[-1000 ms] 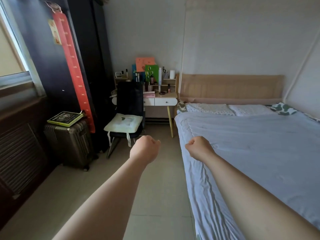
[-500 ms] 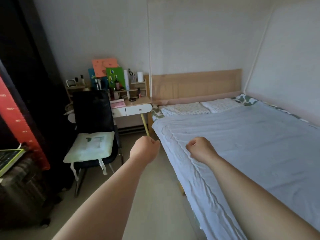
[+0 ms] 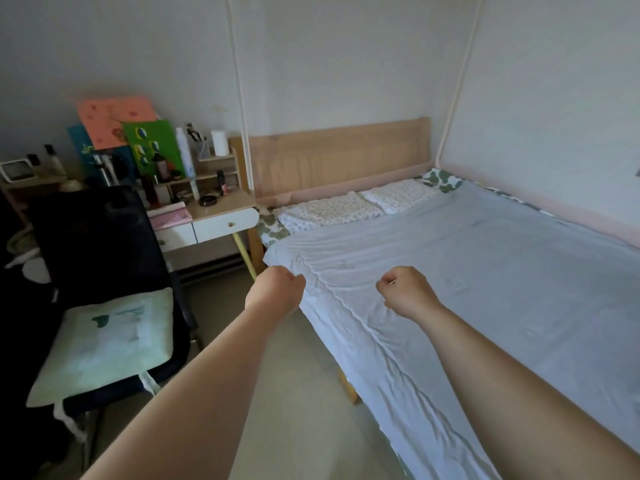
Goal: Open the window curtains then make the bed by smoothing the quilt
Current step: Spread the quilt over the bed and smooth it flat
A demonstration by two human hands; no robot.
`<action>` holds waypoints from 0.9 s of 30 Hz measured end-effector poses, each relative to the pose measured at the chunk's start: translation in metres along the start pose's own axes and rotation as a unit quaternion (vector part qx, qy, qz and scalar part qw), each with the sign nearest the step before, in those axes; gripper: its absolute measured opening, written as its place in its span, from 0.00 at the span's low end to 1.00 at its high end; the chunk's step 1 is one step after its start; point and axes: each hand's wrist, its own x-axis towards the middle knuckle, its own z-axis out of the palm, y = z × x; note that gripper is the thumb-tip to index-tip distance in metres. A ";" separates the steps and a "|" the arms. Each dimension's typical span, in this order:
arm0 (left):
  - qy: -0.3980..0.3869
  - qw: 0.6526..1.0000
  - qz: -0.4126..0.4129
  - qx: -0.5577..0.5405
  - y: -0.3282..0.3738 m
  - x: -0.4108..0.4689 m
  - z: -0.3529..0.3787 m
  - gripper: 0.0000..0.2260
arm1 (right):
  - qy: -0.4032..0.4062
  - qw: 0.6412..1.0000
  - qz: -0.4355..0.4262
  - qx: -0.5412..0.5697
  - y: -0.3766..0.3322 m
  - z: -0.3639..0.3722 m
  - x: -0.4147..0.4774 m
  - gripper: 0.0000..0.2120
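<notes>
A pale blue quilt (image 3: 485, 278) lies spread over the bed, with wrinkles along its near left edge. Two floral pillows (image 3: 349, 207) sit at the wooden headboard (image 3: 339, 154). Both my arms reach forward. My left hand (image 3: 275, 289) is a closed fist just beside the quilt's left edge, near its top corner, with nothing seen in it. My right hand (image 3: 405, 292) is a fist held over the wrinkled part of the quilt, also holding nothing. The window and curtains are out of view.
A black chair (image 3: 93, 237) with a pale green cushion (image 3: 104, 344) stands at the left. Behind it a small white desk (image 3: 214, 216) crowded with bottles and coloured cards stands against the wall. A strip of tiled floor (image 3: 287, 403) runs between chair and bed.
The view has swung right and moved closer to the bed; the window, wardrobe and suitcase have left the frame. Both fists stay stretched forward, the left one now at the quilt's edge.
</notes>
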 end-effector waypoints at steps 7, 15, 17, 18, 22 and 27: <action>-0.021 0.998 0.044 0.026 0.032 0.131 0.003 0.13 | -0.001 1.000 0.012 0.000 -0.021 0.016 0.130 0.10; -0.040 0.998 0.038 -0.013 0.050 0.260 0.012 0.15 | -0.024 0.998 0.030 0.039 -0.046 0.050 0.254 0.12; -0.039 0.999 0.034 -0.018 0.048 0.294 0.016 0.15 | -0.019 0.998 0.038 0.055 -0.048 0.060 0.280 0.14; -0.036 0.999 0.034 -0.019 0.049 0.308 0.016 0.14 | -0.014 0.997 0.038 0.064 -0.049 0.063 0.290 0.14; -0.049 0.993 0.073 -0.083 0.052 0.371 0.017 0.13 | 0.013 0.995 0.043 0.089 -0.057 0.085 0.338 0.13; -0.071 0.984 0.109 -0.125 0.043 0.468 0.012 0.10 | 0.072 0.981 0.088 0.155 -0.086 0.112 0.403 0.12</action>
